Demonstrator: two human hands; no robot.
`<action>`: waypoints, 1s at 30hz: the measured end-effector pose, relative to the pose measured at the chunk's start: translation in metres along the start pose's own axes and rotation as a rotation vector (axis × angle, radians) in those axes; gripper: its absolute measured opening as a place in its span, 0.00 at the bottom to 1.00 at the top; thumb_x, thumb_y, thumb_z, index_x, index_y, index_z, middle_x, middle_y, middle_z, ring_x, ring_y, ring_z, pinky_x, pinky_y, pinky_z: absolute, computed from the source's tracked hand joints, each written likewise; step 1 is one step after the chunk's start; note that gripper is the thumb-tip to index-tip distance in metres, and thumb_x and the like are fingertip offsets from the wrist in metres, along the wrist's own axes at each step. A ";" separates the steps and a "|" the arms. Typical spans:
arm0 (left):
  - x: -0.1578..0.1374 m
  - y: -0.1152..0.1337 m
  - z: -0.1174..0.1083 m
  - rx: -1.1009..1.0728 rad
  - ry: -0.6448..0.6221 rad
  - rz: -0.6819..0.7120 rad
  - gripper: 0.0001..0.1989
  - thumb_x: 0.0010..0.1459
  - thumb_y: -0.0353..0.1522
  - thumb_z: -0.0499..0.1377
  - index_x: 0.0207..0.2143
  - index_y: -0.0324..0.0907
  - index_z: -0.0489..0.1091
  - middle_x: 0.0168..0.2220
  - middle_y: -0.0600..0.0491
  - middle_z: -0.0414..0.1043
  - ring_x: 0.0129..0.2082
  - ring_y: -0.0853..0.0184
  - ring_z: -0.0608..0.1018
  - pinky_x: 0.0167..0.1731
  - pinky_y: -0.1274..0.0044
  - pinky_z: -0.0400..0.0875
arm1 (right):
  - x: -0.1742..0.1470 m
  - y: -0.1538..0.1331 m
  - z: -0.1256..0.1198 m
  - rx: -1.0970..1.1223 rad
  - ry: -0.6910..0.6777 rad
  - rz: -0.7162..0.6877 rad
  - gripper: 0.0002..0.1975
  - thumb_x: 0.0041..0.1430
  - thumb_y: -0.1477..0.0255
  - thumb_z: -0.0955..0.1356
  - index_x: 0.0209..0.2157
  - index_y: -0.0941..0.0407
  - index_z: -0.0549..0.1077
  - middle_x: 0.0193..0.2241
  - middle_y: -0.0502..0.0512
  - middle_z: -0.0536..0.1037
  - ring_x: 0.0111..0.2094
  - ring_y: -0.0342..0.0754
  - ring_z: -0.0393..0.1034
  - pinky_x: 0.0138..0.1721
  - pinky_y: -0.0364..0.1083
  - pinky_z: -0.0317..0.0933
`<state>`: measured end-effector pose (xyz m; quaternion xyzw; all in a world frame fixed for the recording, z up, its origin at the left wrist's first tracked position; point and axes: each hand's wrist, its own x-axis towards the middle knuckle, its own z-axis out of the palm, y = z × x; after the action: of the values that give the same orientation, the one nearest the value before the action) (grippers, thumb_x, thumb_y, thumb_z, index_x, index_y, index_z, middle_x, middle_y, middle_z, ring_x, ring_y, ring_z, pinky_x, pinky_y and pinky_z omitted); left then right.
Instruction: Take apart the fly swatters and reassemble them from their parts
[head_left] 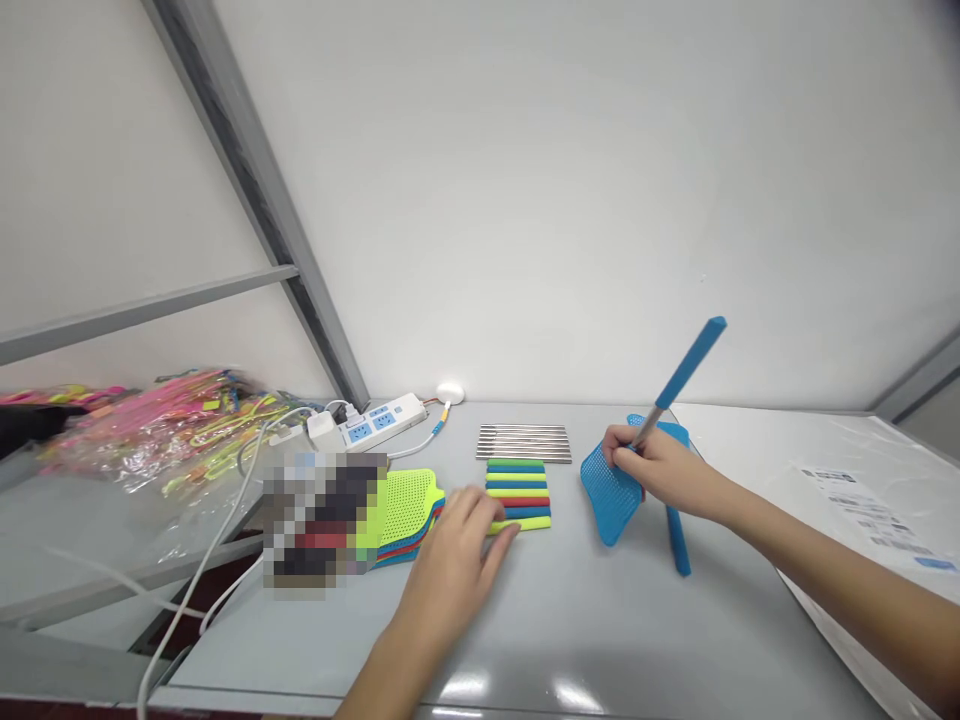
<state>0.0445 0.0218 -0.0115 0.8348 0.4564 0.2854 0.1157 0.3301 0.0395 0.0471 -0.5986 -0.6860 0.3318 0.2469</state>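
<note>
My right hand (660, 465) is closed around the metal rod of a blue fly swatter (611, 495). Its perforated head points down and its blue handle tilts up to the right. Behind and under that hand lies another blue fly swatter (677, 540), partly covered. My left hand (461, 545) has its thumb and fingers closed about the left end of a yellow-green handle tube (532, 523), the nearest in a row of coloured handle tubes (517, 484). Beside the left hand is a stack of perforated swatter heads (409, 500), yellow-green on top.
Silver metal rods (523, 443) lie behind the tubes. At the back left are a power strip (386, 422) with white cables and a white round device (450, 392). Bagged colourful items (187, 420) fill the far left. White plastic packaging (847, 500) covers the table's right side.
</note>
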 end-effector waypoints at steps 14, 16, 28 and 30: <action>-0.038 0.001 0.013 0.317 -0.168 -0.154 0.12 0.68 0.36 0.44 0.41 0.47 0.67 0.36 0.54 0.73 0.34 0.63 0.77 0.29 0.74 0.59 | -0.047 0.001 0.048 -0.042 0.072 -0.028 0.09 0.59 0.72 0.58 0.26 0.53 0.63 0.20 0.45 0.60 0.23 0.43 0.55 0.25 0.43 0.51; -0.039 0.001 0.013 0.319 -0.166 -0.149 0.13 0.68 0.36 0.44 0.45 0.48 0.67 0.37 0.54 0.72 0.35 0.64 0.77 0.30 0.74 0.60 | -0.050 -0.002 0.048 -0.058 0.070 -0.021 0.09 0.60 0.72 0.59 0.26 0.53 0.63 0.20 0.45 0.60 0.23 0.43 0.55 0.25 0.44 0.50; -0.038 -0.002 0.015 0.355 -0.177 -0.110 0.15 0.68 0.36 0.44 0.50 0.50 0.67 0.36 0.54 0.69 0.33 0.65 0.76 0.28 0.74 0.60 | -0.068 0.024 0.049 0.061 0.166 0.085 0.11 0.63 0.68 0.58 0.28 0.52 0.64 0.19 0.44 0.57 0.22 0.44 0.53 0.23 0.44 0.47; -0.038 -0.003 0.014 0.341 -0.190 -0.092 0.16 0.68 0.36 0.44 0.51 0.50 0.67 0.35 0.54 0.69 0.32 0.66 0.76 0.27 0.75 0.60 | -0.068 0.026 0.051 0.071 0.190 0.086 0.11 0.64 0.67 0.58 0.28 0.52 0.64 0.20 0.45 0.58 0.22 0.44 0.53 0.23 0.44 0.47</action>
<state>0.0347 -0.0066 -0.0386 0.8438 0.5227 0.1185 0.0282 0.3211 -0.0340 -0.0019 -0.6471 -0.6211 0.3078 0.3172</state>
